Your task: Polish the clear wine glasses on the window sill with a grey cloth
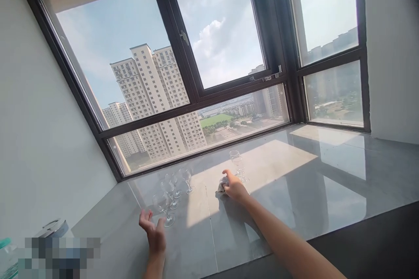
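My right hand (234,188) rests on the grey window ledge (294,183), fingers closed on a small white cloth (223,184). Just beyond it stands a clear stemmed glass (237,165) in the sunlight. My left hand (153,231) hovers open, fingers spread, right beside the nearest glass (163,207) of a group of several stemmed glasses (173,187) standing upright on the ledge to the left.
A large black-framed window (196,96) runs along the back of the ledge, with tower blocks outside. White walls close both ends. A lidded container (52,228) sits at the lower left. The ledge's dark front edge (376,235) runs at lower right.
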`<action>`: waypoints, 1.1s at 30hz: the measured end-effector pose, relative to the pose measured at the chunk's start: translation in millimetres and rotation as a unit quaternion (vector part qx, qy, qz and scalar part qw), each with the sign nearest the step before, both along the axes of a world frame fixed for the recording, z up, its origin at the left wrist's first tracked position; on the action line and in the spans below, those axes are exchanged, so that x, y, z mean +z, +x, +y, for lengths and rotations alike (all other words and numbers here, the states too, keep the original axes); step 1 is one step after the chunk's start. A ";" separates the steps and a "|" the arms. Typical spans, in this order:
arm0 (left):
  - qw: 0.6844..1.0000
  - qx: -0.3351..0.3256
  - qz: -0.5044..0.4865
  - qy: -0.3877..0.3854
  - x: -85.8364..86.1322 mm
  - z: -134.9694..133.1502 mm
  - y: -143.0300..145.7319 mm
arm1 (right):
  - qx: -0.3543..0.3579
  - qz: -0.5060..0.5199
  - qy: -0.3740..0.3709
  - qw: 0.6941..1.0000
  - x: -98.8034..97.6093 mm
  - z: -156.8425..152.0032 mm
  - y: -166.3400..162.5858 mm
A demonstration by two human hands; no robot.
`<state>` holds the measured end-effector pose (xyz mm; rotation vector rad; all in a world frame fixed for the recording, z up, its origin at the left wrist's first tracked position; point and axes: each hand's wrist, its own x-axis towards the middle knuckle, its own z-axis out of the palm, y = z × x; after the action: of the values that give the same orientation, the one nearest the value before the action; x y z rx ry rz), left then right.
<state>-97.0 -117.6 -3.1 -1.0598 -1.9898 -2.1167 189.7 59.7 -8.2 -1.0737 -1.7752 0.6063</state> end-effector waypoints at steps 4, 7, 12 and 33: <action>0.988 -0.074 -0.125 -0.057 0.2 8.3 6.5 | -0.008 0.021 -0.021 1.000 -5.4 6.3 0.5; 0.987 -0.064 -0.100 -0.112 0.5 10.7 8.6 | -0.035 0.027 -0.012 0.999 -10.3 8.3 0.4; 0.981 -0.033 -0.032 -0.190 -3.1 14.3 5.5 | -0.053 0.016 -0.010 0.998 -13.1 5.7 3.4; 0.920 -0.326 0.063 -0.210 -5.3 75.1 80.6 | -0.019 0.041 0.032 0.998 2.4 -31.6 -20.1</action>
<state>-16.4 -42.5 -8.4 -2.1265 -2.3082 -1.7830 169.6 28.0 -5.7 -1.0219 -1.6891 0.5582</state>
